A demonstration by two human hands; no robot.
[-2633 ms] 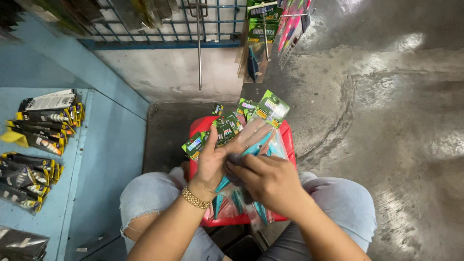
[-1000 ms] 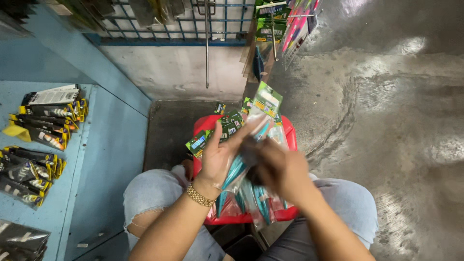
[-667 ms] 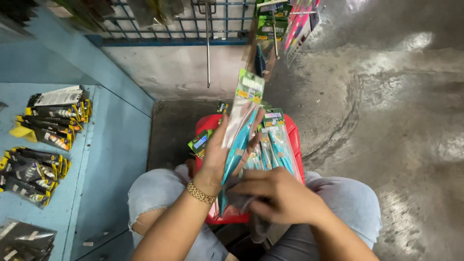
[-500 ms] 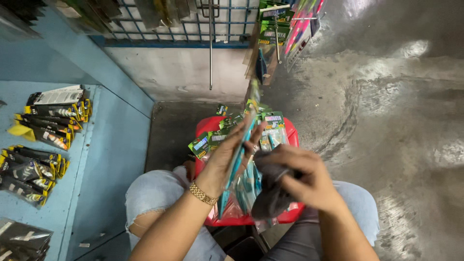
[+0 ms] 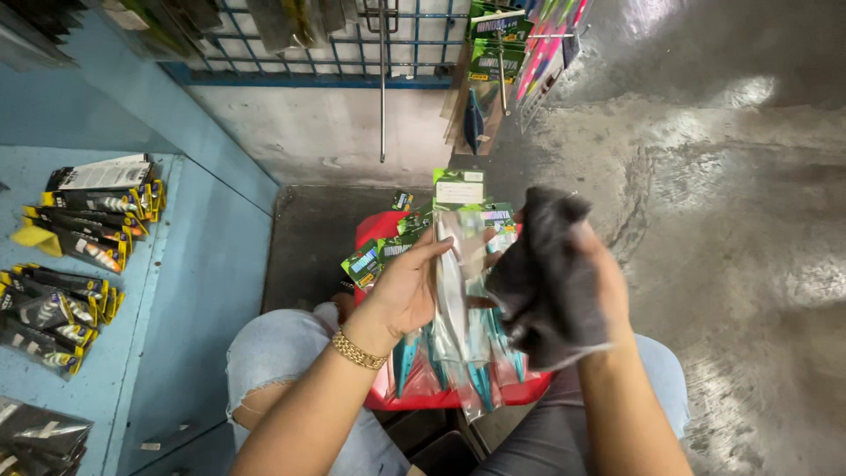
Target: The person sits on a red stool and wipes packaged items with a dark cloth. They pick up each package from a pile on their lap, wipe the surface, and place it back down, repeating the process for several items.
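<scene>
My left hand (image 5: 407, 291), with a gold bracelet on the wrist, holds a clear plastic packet (image 5: 456, 291) with a green header card upright in front of me. My right hand (image 5: 592, 280) grips a dark grey cloth (image 5: 538, 278) and presses it against the packet's right side. Below them a red basket (image 5: 388, 398) rests on my lap, filled with several similar packets holding teal items (image 5: 407, 357).
A blue shelf (image 5: 189, 291) at left carries rows of black and yellow packets (image 5: 92, 207). A blue wire rack (image 5: 352, 44) on the wall ahead holds hanging packets (image 5: 493, 62). Grey concrete floor (image 5: 749, 220) lies to the right.
My left hand lifted one packet out of the basket and stood it upright. My right hand picked up the dark cloth and brought it against the packet.
</scene>
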